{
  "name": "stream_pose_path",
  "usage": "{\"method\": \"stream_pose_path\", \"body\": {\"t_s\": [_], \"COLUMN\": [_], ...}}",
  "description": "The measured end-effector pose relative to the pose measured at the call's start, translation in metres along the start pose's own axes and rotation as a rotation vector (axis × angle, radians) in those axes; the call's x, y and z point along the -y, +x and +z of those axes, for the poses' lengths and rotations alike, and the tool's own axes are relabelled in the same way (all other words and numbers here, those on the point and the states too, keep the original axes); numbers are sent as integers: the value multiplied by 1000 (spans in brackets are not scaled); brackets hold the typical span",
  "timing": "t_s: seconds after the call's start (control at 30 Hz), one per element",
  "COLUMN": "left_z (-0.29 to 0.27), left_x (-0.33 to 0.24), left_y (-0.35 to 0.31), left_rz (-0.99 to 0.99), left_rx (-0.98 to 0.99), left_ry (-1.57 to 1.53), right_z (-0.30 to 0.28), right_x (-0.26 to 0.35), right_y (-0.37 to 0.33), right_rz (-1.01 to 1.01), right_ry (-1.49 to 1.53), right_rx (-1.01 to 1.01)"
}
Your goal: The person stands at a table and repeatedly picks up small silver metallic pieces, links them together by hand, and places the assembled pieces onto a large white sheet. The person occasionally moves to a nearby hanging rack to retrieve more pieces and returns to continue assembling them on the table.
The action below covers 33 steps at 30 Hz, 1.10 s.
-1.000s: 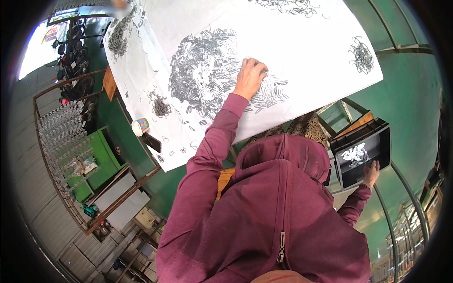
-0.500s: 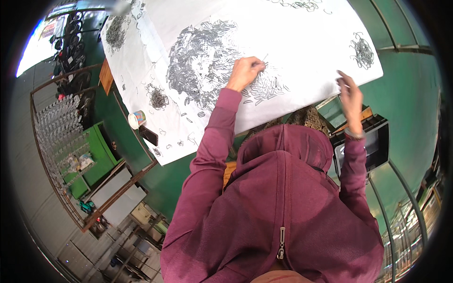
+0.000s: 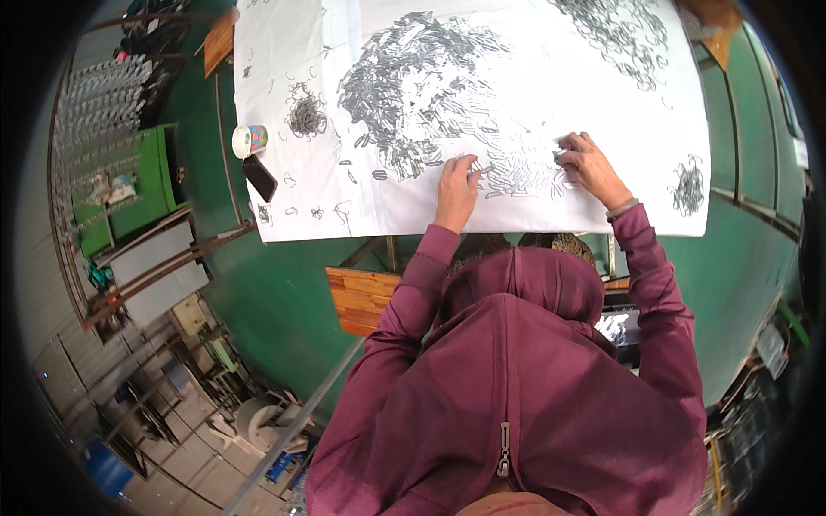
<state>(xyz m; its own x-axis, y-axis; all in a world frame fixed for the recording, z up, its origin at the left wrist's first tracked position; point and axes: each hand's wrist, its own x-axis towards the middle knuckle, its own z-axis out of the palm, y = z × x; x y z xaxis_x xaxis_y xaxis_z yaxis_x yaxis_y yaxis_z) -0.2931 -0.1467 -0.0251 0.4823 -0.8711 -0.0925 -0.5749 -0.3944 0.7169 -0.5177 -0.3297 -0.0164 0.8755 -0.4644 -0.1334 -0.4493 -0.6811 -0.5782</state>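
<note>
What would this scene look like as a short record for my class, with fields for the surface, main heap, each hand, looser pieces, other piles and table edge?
surface: white table
main heap: small slim grey pieces
left hand: fingers curled, at the left side of the looser pieces; grip unclear
right hand: fingers bent, at their right side; grip unclear
looser pieces: thinly spread between the hands
other piles: far-right spread, near-right tangle, left tangle
left edge: cup beside dark flat object
</note>
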Motion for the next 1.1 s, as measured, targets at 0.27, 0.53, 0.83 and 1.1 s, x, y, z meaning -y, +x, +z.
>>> {"method": "stream_pose_path", "body": {"t_s": [0.27, 0.53, 0.83, 1.1], "left_z": [26, 27, 15, 8], "left_x": [-28, -26, -16, -33], "left_y": [2, 33, 19, 18], "left_rz": [50, 123, 64, 116], "left_rx": [-92, -15, -113, -110], "left_ry": [-47, 252, 346, 333], "right_z": [7, 11, -4, 18], "right_x": [-4, 1, -1, 19], "right_y": [54, 27, 69, 125], "right_rz": [34, -110, 47, -132], "right_ry": [-113, -191, -141, -355], "right_rx": [-346, -148, -245, -114]}}
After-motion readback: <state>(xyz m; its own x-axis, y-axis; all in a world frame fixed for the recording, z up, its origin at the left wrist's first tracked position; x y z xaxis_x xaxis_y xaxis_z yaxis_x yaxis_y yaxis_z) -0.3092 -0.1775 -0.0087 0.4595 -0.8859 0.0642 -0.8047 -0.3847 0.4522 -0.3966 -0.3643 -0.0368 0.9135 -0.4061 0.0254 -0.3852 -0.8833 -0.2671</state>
